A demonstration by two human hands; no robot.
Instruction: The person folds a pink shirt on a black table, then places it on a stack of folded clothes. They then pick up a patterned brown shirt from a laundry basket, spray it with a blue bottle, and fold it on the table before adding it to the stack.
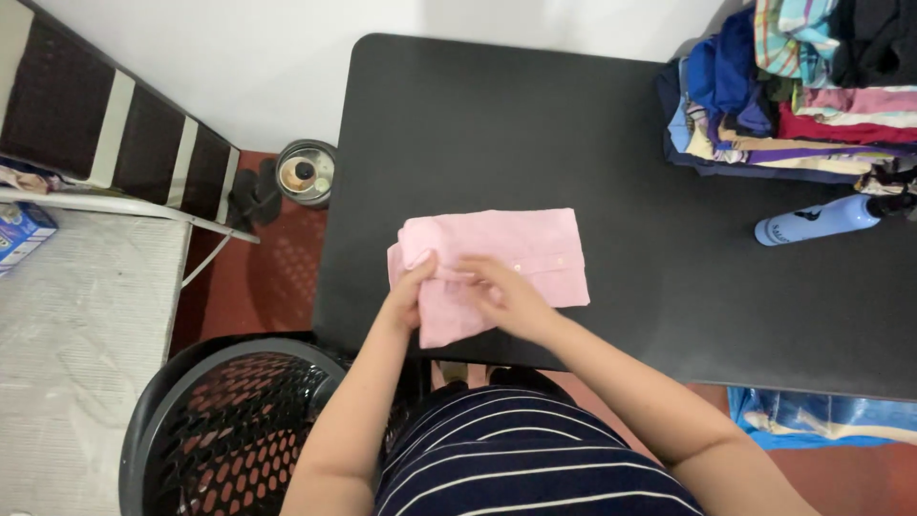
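Folded pink shirt [506, 253] lay near the table's [573, 124] front edge, toward its left side. Left hand [413, 287] pinched its left fold; right hand [504, 291] pressed on it, fingers curled. Clothes pile [802, 96] and bottle [817, 220] occupied the far right corner; basket [210, 430] stood front-left.

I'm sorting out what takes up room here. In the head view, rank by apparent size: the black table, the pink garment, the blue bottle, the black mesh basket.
1. black table
2. black mesh basket, though it sits nearer the camera
3. pink garment
4. blue bottle
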